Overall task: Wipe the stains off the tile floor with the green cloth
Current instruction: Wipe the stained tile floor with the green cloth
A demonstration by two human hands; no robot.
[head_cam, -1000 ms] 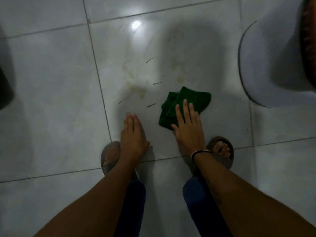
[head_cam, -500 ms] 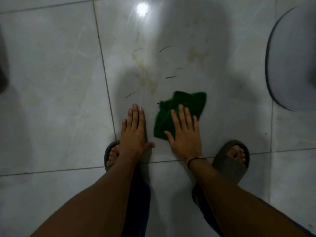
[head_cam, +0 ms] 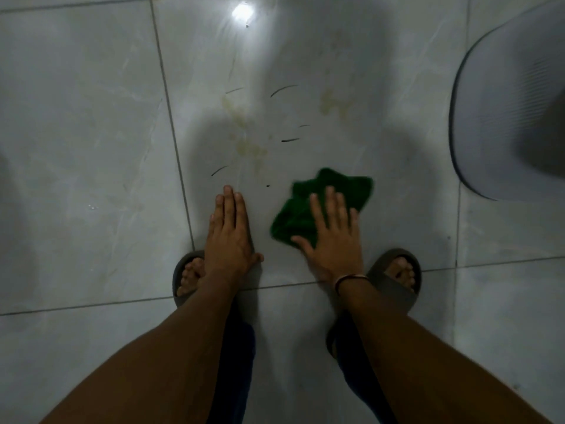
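Note:
The green cloth point(head_cam: 351, 186) lies crumpled on the pale tile floor point(head_cam: 91, 133), between my feet and the stains. My right hand point(head_cam: 331, 237) presses flat on its near half, fingers spread. To its left, my left hand point(head_cam: 229, 234) rests flat on bare tile and holds nothing. Yellowish stains point(head_cam: 250, 148) spread just beyond the left hand, and a fainter patch point(head_cam: 333, 104) lies further out. Thin dark streaks point(head_cam: 290, 139) cross that area. A small dark dot point(head_cam: 268, 185) sits left of the cloth.
A large rounded grey-white object point(head_cam: 504, 102) stands on the floor at the right. My feet in grey sandals point(head_cam: 394, 283) are planted just behind my hands. Grout lines point(head_cam: 174, 133) run left of the stains and under my wrists. A lamp glare point(head_cam: 241, 10) shines at the top.
My right hand slid the cloth left over a short dark streak, then back right; only a small dot is left there. My left hand stayed flat on the tile.

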